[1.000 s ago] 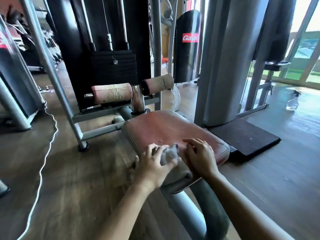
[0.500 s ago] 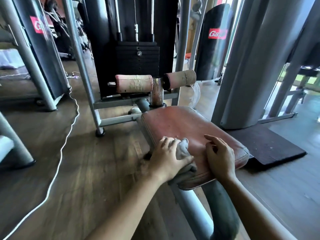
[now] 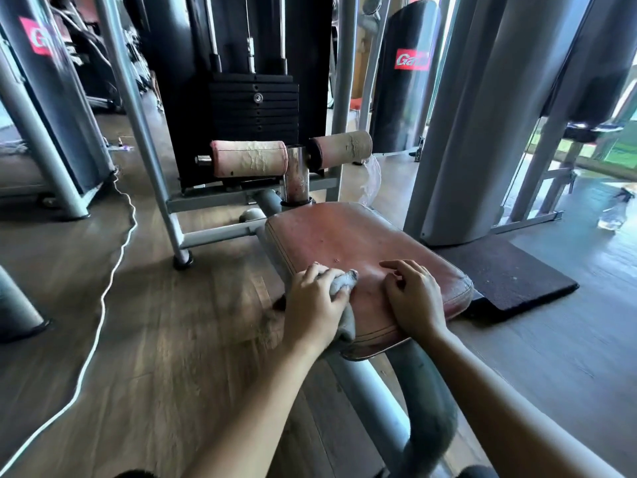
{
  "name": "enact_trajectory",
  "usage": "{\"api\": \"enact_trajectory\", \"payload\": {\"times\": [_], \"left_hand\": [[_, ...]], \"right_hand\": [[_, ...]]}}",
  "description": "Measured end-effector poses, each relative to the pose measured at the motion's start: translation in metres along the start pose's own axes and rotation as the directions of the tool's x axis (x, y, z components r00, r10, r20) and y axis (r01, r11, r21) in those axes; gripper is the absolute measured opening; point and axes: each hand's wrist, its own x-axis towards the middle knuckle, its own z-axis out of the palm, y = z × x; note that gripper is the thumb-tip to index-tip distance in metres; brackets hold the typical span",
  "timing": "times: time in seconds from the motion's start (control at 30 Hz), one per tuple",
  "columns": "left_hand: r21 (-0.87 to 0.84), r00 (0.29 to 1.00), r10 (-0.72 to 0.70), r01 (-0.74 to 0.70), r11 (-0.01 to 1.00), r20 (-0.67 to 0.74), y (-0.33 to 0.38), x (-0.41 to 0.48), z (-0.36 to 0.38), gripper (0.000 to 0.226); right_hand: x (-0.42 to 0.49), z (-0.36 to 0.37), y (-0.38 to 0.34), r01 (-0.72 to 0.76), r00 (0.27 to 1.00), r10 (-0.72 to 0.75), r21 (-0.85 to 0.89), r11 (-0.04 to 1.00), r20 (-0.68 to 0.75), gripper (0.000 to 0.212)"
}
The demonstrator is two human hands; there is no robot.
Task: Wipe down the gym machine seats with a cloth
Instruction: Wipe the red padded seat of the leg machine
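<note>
Left hand (image 3: 315, 305) gripped grey cloth (image 3: 343, 288) bunched on near-left edge of worn red seat (image 3: 344, 236); right hand (image 3: 412, 298) rested on seat beside it, fingers loosely curled, holding nothing.

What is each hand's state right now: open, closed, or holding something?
Left hand: grips the grey cloth on the red seat pad.
Right hand: open, holding nothing, resting on the seat pad.

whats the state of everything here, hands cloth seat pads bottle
cloth, bunched, draped over the seat's near left edge
left hand, grips the cloth
right hand, rests on seat, fingers loosely bent, holds nothing
seat, level, red cover worn
roller pads, covers cracked and faded
spray bottle, standing on the floor
</note>
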Motion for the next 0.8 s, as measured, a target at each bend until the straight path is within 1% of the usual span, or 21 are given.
{"api": "enact_trajectory", "payload": {"times": [0.1,0.17,0.23,0.33,0.4,0.43,0.47,0.53,0.6,0.63,0.7,0.73,0.8], "left_hand": [[0.038,0.990,0.050,-0.045,0.998,-0.130,-0.009,-0.013,-0.002,0.034],[0.002,0.984,0.043,-0.043,0.999,-0.176,-0.019,-0.020,-0.008,0.035],[-0.084,0.972,-0.008,-0.012,0.996,-0.235,-0.038,-0.025,-0.016,0.039],[-0.121,0.930,-0.130,0.094,0.988,-0.345,-0.069,-0.036,-0.026,0.031],[-0.162,0.886,-0.197,0.141,0.977,-0.419,-0.081,-0.043,-0.025,0.024],[-0.200,0.867,-0.225,0.149,0.969,-0.444,-0.083,-0.045,-0.023,0.021],[-0.234,0.856,-0.244,0.149,0.961,-0.456,-0.081,-0.046,-0.020,0.020],[-0.286,0.859,-0.260,0.140,0.948,-0.441,-0.070,-0.048,-0.010,0.019],[-0.385,0.876,-0.289,0.132,0.913,-0.385,-0.050,-0.053,0.004,0.019],[-0.464,0.880,-0.321,0.134,0.876,-0.351,-0.037,-0.058,0.010,0.020],[-0.590,0.854,-0.391,0.129,0.797,-0.342,-0.017,-0.070,0.022,0.027],[-0.626,0.832,-0.426,0.127,0.769,-0.355,-0.011,-0.077,0.029,0.029],[-0.694,0.803,-0.498,0.155,0.703,-0.326,-0.001,-0.093,0.042,0.034]], "right_hand": [[0.002,0.000,-0.003,-0.003,0.997,0.006,-0.042,0.999,0.072,0.030],[0.003,-0.003,-0.006,-0.014,0.994,0.020,-0.057,0.998,0.108,0.032],[0.002,-0.005,-0.012,0.026,0.986,-0.011,-0.087,0.996,0.167,0.034],[-0.004,0.004,-0.030,0.187,0.950,-0.149,-0.118,0.975,0.274,0.035],[-0.009,0.013,-0.038,0.251,0.937,-0.197,-0.165,0.954,0.289,0.033],[-0.010,0.014,-0.040,0.242,0.945,-0.187,-0.188,0.952,0.267,0.033],[-0.010,0.014,-0.040,0.215,0.956,-0.165,-0.198,0.956,0.242,0.034],[-0.010,0.013,-0.038,0.186,0.966,-0.143,-0.196,0.963,0.213,0.039],[-0.010,0.013,-0.036,0.187,0.968,-0.147,-0.192,0.964,0.203,0.040],[-0.010,0.014,-0.036,0.191,0.967,-0.152,-0.191,0.963,0.203,0.038],[-0.010,0.017,-0.036,0.211,0.963,-0.167,-0.205,0.956,0.212,0.031],[-0.011,0.018,-0.036,0.223,0.960,-0.175,-0.217,0.950,0.219,0.030],[-0.011,0.020,-0.035,0.241,0.956,-0.190,-0.233,0.942,0.223,0.028]]}}
